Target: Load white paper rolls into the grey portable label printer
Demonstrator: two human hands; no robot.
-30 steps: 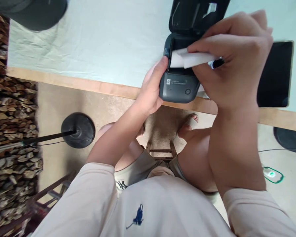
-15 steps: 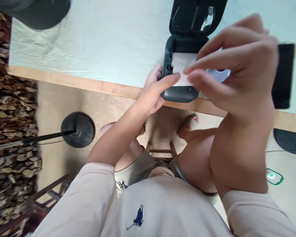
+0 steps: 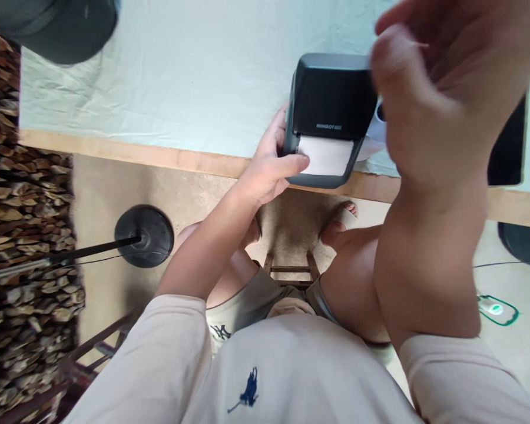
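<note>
My left hand [image 3: 271, 168] closes around the near-left side of a dark grey printer [image 3: 335, 97], fingers at its side wall and the thumb laid across the front, its tip on a strip of white paper [image 3: 329, 156]. The printer is at the near edge of the cloth-covered tabletop [image 3: 189, 76], its front end overlapping the wooden border in this view. Its black lid [image 3: 333, 106], lettered along the lower margin, lies down over the body; the paper emerges below it and covers much of the front face. My right hand [image 3: 424, 82], slightly blurred, is raised at the lid's far-right corner, half open, thumb and fingers parted; I see nothing in its grip, and cannot tell whether the thumb touches the printer. Just right of the printer, a white object [image 3: 373, 141] is partly hidden by my right wrist. Farther right lies a flat black-faced device [image 3: 507, 150], also partly covered by my arm. At far left on the tabletop sits a dark cap [image 3: 66, 32]. Below, on the floor, stands a round black base [image 3: 143, 235] with a slanting pole [image 3: 95, 250], near stacked split wood [image 3: 26, 265].
</note>
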